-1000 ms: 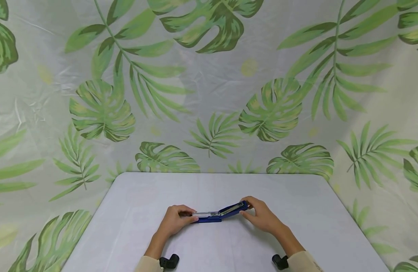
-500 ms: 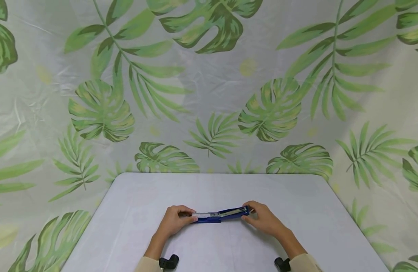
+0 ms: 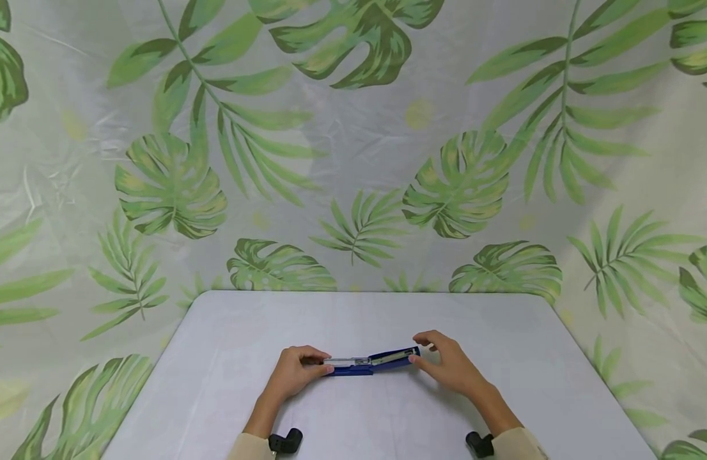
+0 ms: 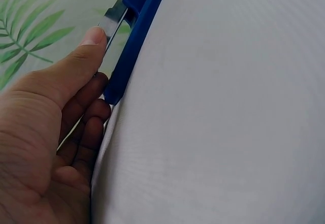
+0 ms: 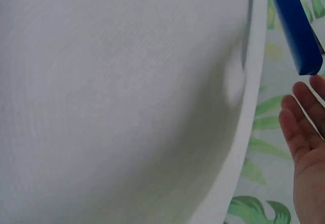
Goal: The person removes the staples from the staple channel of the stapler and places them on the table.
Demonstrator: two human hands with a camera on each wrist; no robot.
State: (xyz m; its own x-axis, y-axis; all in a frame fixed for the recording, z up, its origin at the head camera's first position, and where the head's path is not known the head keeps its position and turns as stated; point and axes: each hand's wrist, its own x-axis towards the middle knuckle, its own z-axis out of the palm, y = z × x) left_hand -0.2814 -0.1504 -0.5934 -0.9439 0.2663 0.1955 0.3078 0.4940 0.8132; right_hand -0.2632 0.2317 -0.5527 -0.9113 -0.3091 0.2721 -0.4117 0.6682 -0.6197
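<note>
A blue stapler (image 3: 353, 370) lies spread wide open at the middle of the white table, its base to the left and its top cover tilted up to the right. My left hand (image 3: 296, 372) pinches the base end; in the left wrist view the thumb (image 4: 94, 37) is on the metal magazine strip (image 4: 114, 22), fingers at the blue tip. Beside the raised cover is my right hand (image 3: 448, 364), with thumb and fingers spread apart around its end. Seen from the right wrist, straightish fingers (image 5: 299, 99) sit just below the blue cover (image 5: 297, 31).
The table (image 3: 261, 319) has a white cover, with its far edge against a leaf-patterned cloth (image 3: 353, 160) that hangs behind and to both sides. A black wrist camera (image 3: 287, 441) is strapped at the left sleeve, another black camera (image 3: 479, 444) at the right.
The right hand first lowered the stapler's cover toward flat, then its fingers spread and let the cover go, the cover staying slightly raised. The left hand keeps its pinch in place.
</note>
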